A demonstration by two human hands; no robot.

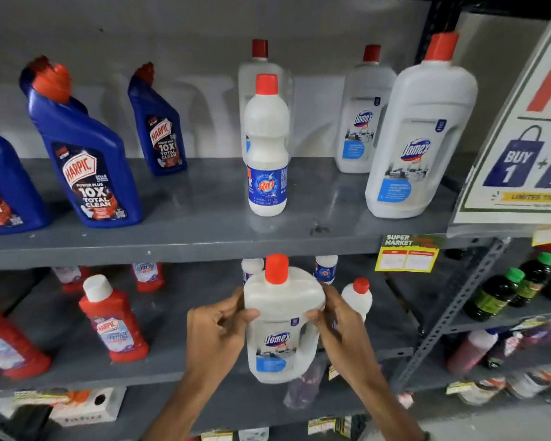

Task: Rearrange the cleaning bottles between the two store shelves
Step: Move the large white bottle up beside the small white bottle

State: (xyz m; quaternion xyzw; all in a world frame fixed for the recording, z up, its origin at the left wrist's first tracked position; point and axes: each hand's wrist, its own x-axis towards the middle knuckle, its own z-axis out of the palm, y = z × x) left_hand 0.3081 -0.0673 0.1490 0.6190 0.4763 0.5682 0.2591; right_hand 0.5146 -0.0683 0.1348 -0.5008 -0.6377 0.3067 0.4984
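Observation:
I hold a white Domex bottle (280,326) with a red cap upright in front of the lower shelf (172,370). My left hand (218,329) grips its left shoulder and my right hand (339,316) grips its right shoulder. On the upper shelf (204,224) stand a white Rin bottle (267,148), a large Domex bottle (419,132) at the right, two more Domex bottles (363,113) behind, and blue Harpic bottles (86,148) at the left. The lower shelf carries red Harpic bottles (112,316) and small white bottles (357,297).
A promotional sign (522,138) leans at the right end of the upper shelf. A yellow price tag (407,253) hangs on the shelf edge. The neighbouring rack at the right holds dark green-capped bottles (503,291). A slanted metal brace (452,313) crosses there.

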